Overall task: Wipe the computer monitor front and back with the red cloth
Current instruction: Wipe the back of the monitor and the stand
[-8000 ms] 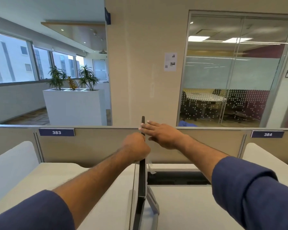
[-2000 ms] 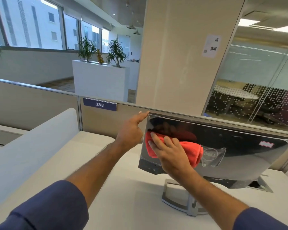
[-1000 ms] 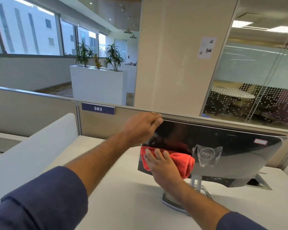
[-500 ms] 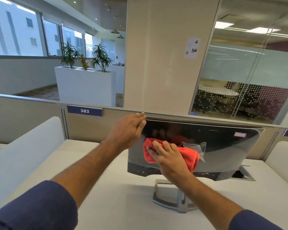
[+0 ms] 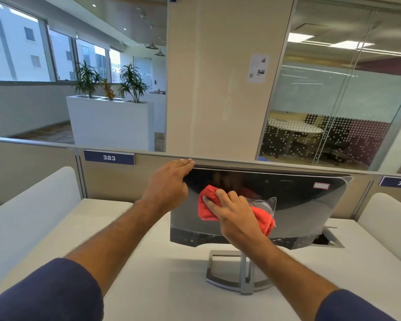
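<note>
- Standing on white desk (image 5: 130,256): monitor (image 5: 299,205), glossy black back facing the camera.
- Right hand (image 5: 235,216): fingers spread flat, pressing red cloth (image 5: 207,208) against the back panel.
- Left hand (image 5: 168,184): fingers curled over the monitor's upper left corner, gripping it.

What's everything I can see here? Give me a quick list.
monitor: one, glossy black back facing us, on the desk
stand: one, silver, under the monitor
cloth: one, red, pressed on the monitor's back
sticker: one, white with red edge, upper right of the monitor
desk: one, white
number plates: two, blue, 383 and 384, on the beige partition
planter: one, white, with green plants, by the windows
notice: one, white, on the pillar
left hand: holds the monitor's top left corner
right hand: presses the cloth
</note>
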